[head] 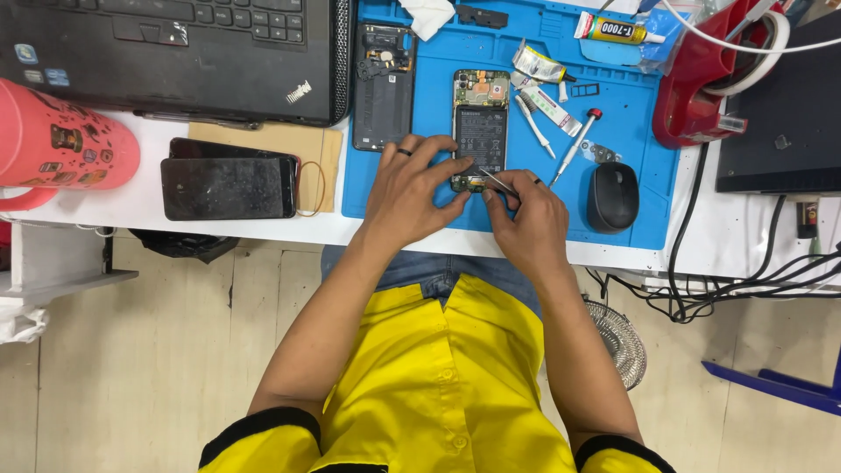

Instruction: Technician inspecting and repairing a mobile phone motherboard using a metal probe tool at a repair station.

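Note:
An opened phone lies on a blue work mat, its battery and circuit board showing. My left hand rests on the mat and pinches the phone's lower left edge. My right hand holds metal tweezers whose tips touch the phone's bottom end. The phone's dark back cover lies beside it on the left.
A screwdriver, a white tool, glue tubes and a black mouse sit on the mat's right. A laptop, two stacked phones, a pink cup and a red tape dispenser surround it.

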